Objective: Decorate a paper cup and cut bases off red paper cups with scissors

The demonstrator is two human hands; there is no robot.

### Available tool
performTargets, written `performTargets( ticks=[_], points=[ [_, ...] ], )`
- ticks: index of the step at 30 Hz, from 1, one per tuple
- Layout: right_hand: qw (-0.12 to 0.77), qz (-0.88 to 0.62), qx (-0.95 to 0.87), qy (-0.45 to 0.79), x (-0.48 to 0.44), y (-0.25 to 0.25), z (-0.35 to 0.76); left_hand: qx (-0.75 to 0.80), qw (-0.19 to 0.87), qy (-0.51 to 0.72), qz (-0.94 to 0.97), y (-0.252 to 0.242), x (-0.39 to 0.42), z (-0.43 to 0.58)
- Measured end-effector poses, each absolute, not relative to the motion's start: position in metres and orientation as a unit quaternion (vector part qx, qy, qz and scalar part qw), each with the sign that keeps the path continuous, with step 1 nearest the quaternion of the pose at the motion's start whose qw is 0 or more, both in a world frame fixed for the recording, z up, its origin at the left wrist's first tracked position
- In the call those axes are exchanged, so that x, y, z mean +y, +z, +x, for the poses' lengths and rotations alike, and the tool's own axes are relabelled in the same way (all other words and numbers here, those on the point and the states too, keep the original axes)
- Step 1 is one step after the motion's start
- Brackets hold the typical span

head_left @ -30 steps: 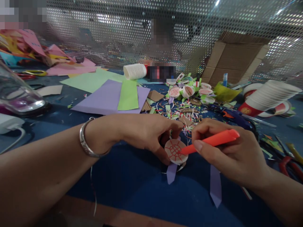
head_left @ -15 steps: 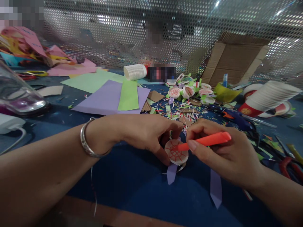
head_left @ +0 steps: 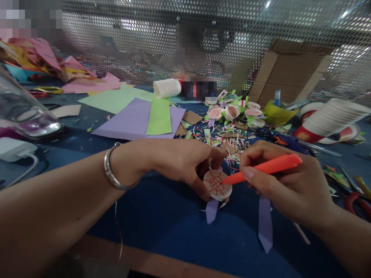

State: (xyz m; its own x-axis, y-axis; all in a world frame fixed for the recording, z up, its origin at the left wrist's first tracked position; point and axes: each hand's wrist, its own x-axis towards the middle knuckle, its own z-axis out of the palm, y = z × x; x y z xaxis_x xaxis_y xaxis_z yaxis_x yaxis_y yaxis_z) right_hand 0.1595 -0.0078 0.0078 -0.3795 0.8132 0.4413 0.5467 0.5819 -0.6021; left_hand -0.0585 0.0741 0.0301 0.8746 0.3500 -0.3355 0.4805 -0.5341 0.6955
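Got my view from the head cam here, working this one from a distance. My left hand [head_left: 179, 160] is arched low over the table [head_left: 162, 220], fingers curved in a partial grip around a little round white disc [head_left: 217, 185], thumb up against its left edge. The far fingertips are partly hidden, so I can't tell exactly where they press. The disc sits in the middle near the front, face up and slightly tilted, with red crisscross lines and spokes on it, and a purple paper tab [head_left: 212, 212] sticks out from under it toward me

My right hand [head_left: 290, 181] has its fingers closed in a pen grip on an orange-red marker [head_left: 263, 168], tip down at the pattern on the disc, looks like it's touching. Just below that hand there's a pointed purple strip [head_left: 266, 227] lying flat

Beyond both hands it's a mess lol: paper scraps [head_left: 232, 137], a heap of similar round pieces [head_left: 215, 112], and a tilted stack of paper cups [head_left: 336, 116] over on the right
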Motion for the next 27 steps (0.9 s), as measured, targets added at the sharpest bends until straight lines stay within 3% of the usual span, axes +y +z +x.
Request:
performTargets(
  ticks=[27],
  points=[
    [0.351,-0.463,-0.805,0.122,-0.0064,0.0092,0.1551,0.237,0.440,-0.082,0.862,0.0299,0.0741,-0.0588]
  ],
)
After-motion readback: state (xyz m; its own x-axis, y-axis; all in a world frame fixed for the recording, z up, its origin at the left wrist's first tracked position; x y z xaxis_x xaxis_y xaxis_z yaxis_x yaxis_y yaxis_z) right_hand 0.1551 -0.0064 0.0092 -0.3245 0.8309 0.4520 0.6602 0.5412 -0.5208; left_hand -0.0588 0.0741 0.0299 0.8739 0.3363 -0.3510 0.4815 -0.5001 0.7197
